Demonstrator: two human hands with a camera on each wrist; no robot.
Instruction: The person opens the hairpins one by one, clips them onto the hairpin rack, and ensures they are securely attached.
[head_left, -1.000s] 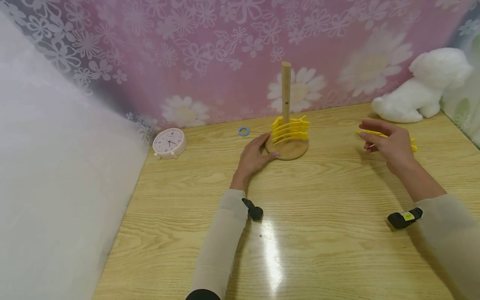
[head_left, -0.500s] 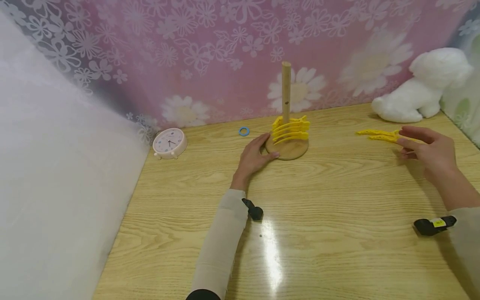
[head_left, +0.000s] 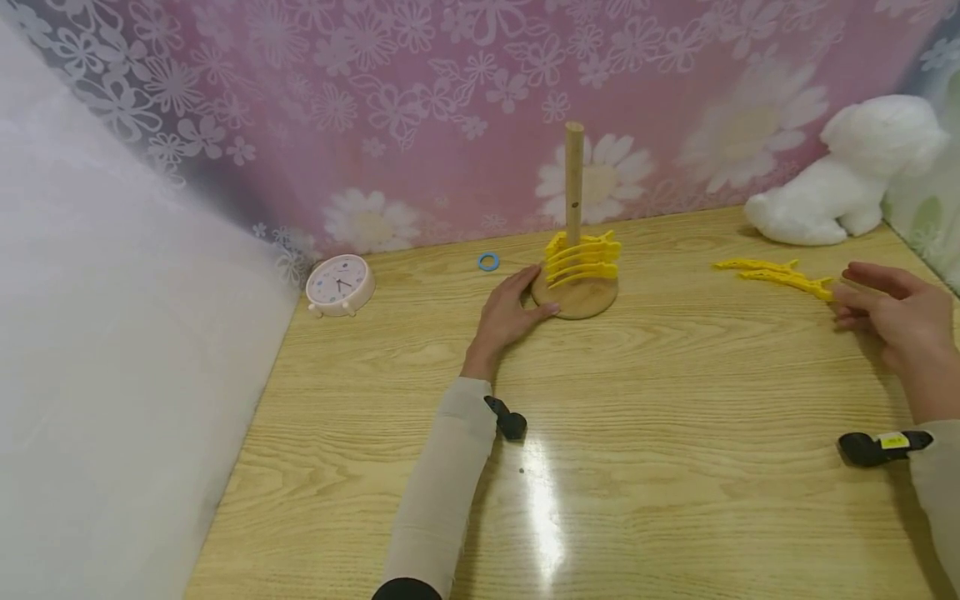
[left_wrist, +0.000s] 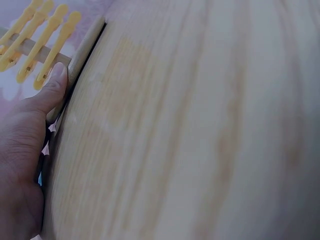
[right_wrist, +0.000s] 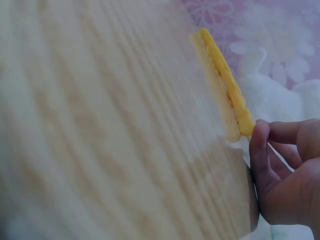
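Yellow clip point(head_left: 789, 280), at the right of the head view, lies to the left of my right hand point(head_left: 896, 315). Its long axis runs mostly sideways across the frame, dipping a little toward the right, so the right end points at my fingertips. Thumb and index finger come close together right at that end; I cannot tell whether they pinch it or only touch it. What looks like a second clip point(head_left: 738, 264) lies just beside it, toward the upper left. My left hand point(head_left: 510, 315), near mid-frame, is well apart from both, thumb and fingers holding the round base of the upright wooden stand point(head_left: 573, 179), whose lower post bears a stack of clips point(head_left: 600, 270).
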